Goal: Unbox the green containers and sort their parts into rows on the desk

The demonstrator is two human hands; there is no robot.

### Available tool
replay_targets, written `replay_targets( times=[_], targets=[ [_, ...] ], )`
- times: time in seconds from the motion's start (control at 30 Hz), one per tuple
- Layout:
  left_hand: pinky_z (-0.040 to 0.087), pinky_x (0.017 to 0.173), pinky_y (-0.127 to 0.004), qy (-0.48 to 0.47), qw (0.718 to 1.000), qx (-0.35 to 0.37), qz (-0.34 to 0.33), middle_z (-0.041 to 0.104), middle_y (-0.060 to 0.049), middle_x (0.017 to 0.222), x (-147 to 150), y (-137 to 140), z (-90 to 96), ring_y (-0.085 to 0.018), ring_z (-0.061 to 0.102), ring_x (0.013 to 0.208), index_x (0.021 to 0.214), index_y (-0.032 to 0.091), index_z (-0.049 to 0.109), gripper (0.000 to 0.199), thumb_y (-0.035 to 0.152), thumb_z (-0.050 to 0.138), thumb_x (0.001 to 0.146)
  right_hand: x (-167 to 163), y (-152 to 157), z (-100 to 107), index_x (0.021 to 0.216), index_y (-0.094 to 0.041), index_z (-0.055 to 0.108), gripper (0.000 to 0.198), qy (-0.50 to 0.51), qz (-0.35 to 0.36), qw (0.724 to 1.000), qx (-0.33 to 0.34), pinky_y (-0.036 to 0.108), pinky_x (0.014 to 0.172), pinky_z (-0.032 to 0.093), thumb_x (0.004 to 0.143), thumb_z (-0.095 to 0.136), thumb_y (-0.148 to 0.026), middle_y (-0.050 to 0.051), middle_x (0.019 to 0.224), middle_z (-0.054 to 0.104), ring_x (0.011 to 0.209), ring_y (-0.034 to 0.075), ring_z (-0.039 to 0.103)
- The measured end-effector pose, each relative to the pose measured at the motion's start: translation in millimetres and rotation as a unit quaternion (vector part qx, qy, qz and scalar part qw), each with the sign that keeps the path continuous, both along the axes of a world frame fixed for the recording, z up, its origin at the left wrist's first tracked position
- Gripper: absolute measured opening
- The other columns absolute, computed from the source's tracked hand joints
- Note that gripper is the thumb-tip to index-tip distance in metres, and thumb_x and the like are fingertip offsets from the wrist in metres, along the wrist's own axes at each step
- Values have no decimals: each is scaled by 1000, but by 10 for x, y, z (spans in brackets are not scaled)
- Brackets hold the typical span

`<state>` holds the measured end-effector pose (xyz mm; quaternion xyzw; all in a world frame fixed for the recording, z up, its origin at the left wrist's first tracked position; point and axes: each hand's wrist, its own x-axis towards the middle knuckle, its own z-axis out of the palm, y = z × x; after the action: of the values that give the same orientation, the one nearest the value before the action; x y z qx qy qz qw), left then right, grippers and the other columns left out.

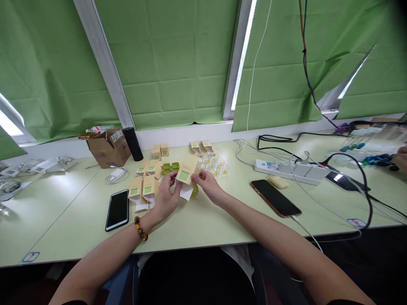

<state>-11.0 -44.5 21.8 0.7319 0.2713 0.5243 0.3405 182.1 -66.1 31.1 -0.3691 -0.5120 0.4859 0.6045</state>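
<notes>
Between both hands is a small beige paper box with a green square on its face and a white flap hanging below. My left hand grips its left side, fingers curled. From the right, my right hand pinches its lower corner. Partly hidden behind the box's lower end is a green item. Similar boxes with loose white flaps stand left of my left hand. Green square containers sit just behind it. Clear cups with yellow bits cluster beyond my right hand.
A white phone lies at left, a black phone at right. A power strip with cables crosses the right side. Behind stand a cardboard carton, a black cylinder and more small boxes. Another person's hand shows far right.
</notes>
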Motion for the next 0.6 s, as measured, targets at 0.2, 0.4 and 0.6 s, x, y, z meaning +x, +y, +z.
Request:
replay_targets(
  times=[0.2,0.4,0.6],
  targets=[
    [57,98,-41,-56,995,-68,-44,66,-11,126,41,20,-47,-25,69,115,124,23,53,57,30,88,80,13,6,14,98,-25,79,58,-14,10,1000,2,44,90,64,69,85,-75,8,106,83,102,31,77],
    [57,100,-43,-76,989,-91,-93,67,-11,127,67,16,-25,-26,68,117,124,23,52,61,35,90,78,13,-26,39,99,-22,79,56,-3,-8,1000,-4,41,85,64,68,91,-67,9,105,83,99,30,77],
    [59,98,-41,-77,977,-134,-143,71,-12,121,32,47,-1,-25,70,112,123,20,59,48,47,80,89,37,-49,98,103,-23,78,51,13,-40,999,5,44,86,64,70,93,-59,9,107,83,101,31,76]
  ],
)
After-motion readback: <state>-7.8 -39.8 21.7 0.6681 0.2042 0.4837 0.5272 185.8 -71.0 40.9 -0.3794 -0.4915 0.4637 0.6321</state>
